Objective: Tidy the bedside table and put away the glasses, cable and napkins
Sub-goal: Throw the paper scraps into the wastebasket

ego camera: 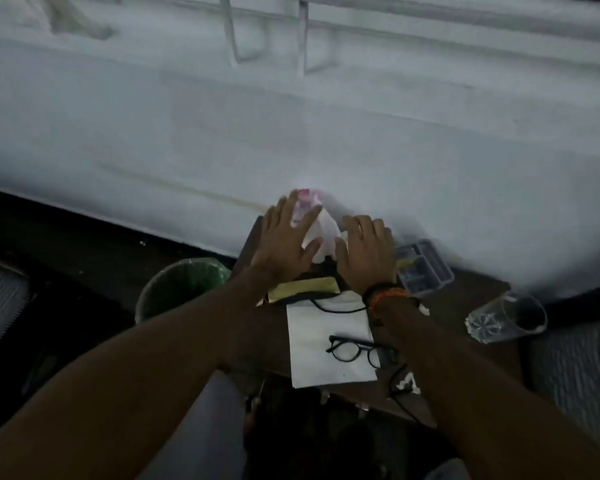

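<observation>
1. Hands: left hand (286, 242) and right hand (366, 252) spread flat, apart, flanking crumpled white napkins (321, 233) at the dark surface's (471, 296) far edge.
2. Black round-rimmed glasses (359, 351) lie on white paper (321, 341); thin black cable (333, 308) lies mid-surface.
3. Judgement: nothing put away; green-lined bin (181, 285) stands beside.

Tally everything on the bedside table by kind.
Napkins: 2, crumpled white napkin, flat white napkin
Glasses: 1
Black cable: 1
Clear compartment box: 1
Drinking glass: 1
Yellow pad: 1
Total: 7
</observation>
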The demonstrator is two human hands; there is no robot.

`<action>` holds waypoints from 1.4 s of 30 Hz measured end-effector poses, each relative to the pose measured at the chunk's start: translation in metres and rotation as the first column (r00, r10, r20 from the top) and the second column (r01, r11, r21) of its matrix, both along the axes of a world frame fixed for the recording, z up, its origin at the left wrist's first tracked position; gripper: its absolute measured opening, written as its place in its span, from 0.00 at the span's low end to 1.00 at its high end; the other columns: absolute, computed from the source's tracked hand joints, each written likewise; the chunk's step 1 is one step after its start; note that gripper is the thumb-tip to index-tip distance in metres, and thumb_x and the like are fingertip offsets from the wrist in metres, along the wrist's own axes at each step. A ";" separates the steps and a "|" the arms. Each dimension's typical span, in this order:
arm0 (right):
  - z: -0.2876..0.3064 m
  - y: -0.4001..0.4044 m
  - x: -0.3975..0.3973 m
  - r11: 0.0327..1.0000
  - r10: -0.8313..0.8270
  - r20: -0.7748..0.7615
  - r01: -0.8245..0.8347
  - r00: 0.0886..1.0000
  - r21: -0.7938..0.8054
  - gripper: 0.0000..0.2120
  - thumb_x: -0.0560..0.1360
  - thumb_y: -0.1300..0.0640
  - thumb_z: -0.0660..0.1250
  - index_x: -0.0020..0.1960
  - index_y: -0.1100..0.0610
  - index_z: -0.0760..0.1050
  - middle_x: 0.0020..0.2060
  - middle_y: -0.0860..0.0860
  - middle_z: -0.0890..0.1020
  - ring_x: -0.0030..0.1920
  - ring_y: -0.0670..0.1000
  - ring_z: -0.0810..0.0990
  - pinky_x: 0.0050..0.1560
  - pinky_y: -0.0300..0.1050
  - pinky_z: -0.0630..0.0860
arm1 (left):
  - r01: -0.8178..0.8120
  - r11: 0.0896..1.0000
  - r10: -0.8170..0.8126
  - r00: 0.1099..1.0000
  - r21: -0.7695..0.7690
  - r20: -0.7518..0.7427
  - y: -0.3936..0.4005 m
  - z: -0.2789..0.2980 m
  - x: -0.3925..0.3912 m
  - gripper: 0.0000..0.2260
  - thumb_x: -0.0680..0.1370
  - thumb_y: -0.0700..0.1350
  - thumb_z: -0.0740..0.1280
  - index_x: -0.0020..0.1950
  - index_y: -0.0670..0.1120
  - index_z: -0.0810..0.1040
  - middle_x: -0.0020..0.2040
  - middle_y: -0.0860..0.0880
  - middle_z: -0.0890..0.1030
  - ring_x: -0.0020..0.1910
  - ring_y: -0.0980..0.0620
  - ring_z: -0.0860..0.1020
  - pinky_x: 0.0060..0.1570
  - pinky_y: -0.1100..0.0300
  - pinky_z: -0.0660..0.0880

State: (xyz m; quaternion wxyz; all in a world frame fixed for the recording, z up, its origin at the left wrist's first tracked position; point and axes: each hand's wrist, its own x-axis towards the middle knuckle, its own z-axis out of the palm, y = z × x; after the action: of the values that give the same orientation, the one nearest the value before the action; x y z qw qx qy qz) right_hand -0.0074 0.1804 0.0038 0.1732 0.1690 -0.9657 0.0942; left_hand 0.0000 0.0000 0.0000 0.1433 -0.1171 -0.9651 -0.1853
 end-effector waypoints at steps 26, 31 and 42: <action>0.009 -0.024 0.018 0.973 -0.170 0.354 0.213 0.920 -0.087 0.21 0.70 0.61 0.63 0.63 0.62 0.74 0.58 0.62 0.77 0.58 0.64 0.74 0.59 0.54 0.72 | -0.527 0.801 0.334 0.788 0.285 0.517 0.017 0.007 -0.021 0.16 0.71 0.44 0.64 0.58 0.43 0.71 0.56 0.40 0.79 0.57 0.37 0.78 0.57 0.45 0.75; 0.023 -0.054 0.020 0.991 -0.078 0.122 0.090 0.989 -0.099 0.22 0.66 0.64 0.66 0.60 0.62 0.76 0.53 0.63 0.78 0.53 0.66 0.75 0.51 0.58 0.75 | -0.612 0.708 0.472 0.781 0.352 0.409 -0.037 0.030 -0.004 0.15 0.73 0.47 0.63 0.58 0.45 0.73 0.56 0.42 0.80 0.57 0.39 0.78 0.59 0.46 0.74; 0.015 -0.184 0.062 0.974 0.222 0.247 -0.206 0.943 -0.090 0.19 0.70 0.62 0.65 0.61 0.59 0.77 0.55 0.59 0.78 0.58 0.63 0.74 0.59 0.56 0.72 | -0.802 0.583 0.607 0.535 0.128 0.588 -0.209 -0.003 0.092 0.22 0.66 0.55 0.68 0.57 0.45 0.78 0.56 0.43 0.80 0.55 0.40 0.80 0.54 0.49 0.77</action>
State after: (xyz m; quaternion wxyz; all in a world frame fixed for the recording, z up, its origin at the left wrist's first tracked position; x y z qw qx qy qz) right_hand 0.0543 -0.0036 0.0186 0.0413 0.2539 -0.9524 0.1639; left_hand 0.0921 -0.2087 -0.0032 -0.0193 0.3723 -0.8721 -0.3171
